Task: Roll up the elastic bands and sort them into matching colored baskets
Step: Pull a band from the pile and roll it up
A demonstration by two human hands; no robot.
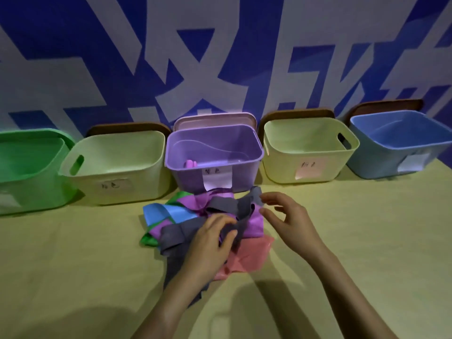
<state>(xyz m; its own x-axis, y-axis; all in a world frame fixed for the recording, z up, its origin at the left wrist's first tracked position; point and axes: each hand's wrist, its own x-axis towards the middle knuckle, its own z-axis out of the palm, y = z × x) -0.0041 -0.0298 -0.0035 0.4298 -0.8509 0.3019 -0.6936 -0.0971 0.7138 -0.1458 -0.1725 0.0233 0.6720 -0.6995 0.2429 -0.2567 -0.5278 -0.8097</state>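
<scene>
A tangled pile of elastic bands lies on the table in front of the purple basket (254,165): a grey band (230,206), a purple band (255,222), a blue band (159,211), a green band (146,239) and a pink band (252,255). My left hand (210,243) rests on the pile and its fingers pinch a fold of the grey band. To the right of the pile my right hand (286,216) hovers with fingers spread, its fingertips close to the grey band's far end. A rolled purple band (190,164) lies inside the purple basket.
Five baskets line the wall: green (36,192), cream (146,187), purple, cream (281,172) and blue (367,165). Paper labels are stuck on their fronts. Lids lean behind them against the blue and white patterned wall. The yellow table (73,265) spreads out on both sides.
</scene>
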